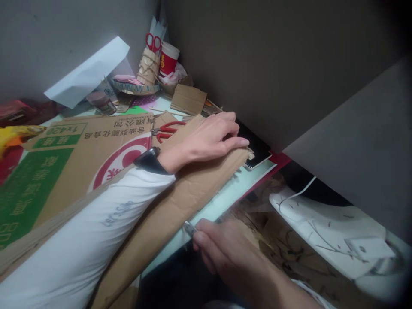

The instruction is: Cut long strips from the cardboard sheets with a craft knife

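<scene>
A long flap of brown cardboard [189, 189] stretches across the desk, part of a larger printed carton sheet. My left hand [212, 135], with a dark watch on the wrist, lies over its far end, fingers bent across the top and thumb near the edge. My right hand [222, 246] is closed around a small silver metal tool [189, 228] that looks like a craft knife; most of it is hidden in my fingers. Its tip is at the flap's near edge. Red-handled pliers or cutters [167, 129] lie on the cardboard behind my left wrist.
Toward the back stand a cup holding red scissors [153, 43], a red-and-white paper cup [169, 58] and a small jar [101, 103]. A dark flat device [259, 159] lies beyond my left hand. Below the desk edge at right, a white surface [325, 227] carries cables.
</scene>
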The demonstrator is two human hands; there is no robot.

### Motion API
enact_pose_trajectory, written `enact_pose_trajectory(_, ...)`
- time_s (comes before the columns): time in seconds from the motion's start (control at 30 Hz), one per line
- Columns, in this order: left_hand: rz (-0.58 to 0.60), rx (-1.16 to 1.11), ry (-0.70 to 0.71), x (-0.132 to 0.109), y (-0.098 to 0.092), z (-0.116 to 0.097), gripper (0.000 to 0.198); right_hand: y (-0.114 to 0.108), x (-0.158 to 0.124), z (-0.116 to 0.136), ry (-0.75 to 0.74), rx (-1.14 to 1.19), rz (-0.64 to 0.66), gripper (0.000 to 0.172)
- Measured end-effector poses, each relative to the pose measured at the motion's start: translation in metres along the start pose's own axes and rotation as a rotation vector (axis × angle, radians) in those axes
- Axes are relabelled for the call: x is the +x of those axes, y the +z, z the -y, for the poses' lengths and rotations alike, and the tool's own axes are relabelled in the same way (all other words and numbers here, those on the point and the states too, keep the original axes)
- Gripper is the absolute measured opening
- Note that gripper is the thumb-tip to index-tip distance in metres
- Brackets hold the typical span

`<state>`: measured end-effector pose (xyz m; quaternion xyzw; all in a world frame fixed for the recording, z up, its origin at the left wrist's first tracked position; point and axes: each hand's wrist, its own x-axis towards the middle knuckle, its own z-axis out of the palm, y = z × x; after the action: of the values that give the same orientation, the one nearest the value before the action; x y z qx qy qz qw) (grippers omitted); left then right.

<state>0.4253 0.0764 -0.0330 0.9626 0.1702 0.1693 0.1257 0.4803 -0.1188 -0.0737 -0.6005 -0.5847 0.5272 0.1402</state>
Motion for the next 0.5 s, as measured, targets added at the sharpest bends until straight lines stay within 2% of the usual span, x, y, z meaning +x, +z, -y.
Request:
enact_pose_trajectory(0.1,0.024,-0.040,-0.003,0.001,0.005,0.005,0.038,0.014,-0.010,-0.012,-0.081,0.013,-0.048,0.030)
enact_pose_trajectory(0.27,0.057,-0.081,-0.032,0.001,0.010,0.010,0.035,0.029,-0.026,-0.033,-0.137,0.150,-0.028,0.046)
enact_pose_trajectory(0.5,-0.007,-0.090,-0.051,0.001,0.006,0.013,0.035,0.033,-0.016,-0.030,-0.130,0.139,-0.044,0.049)
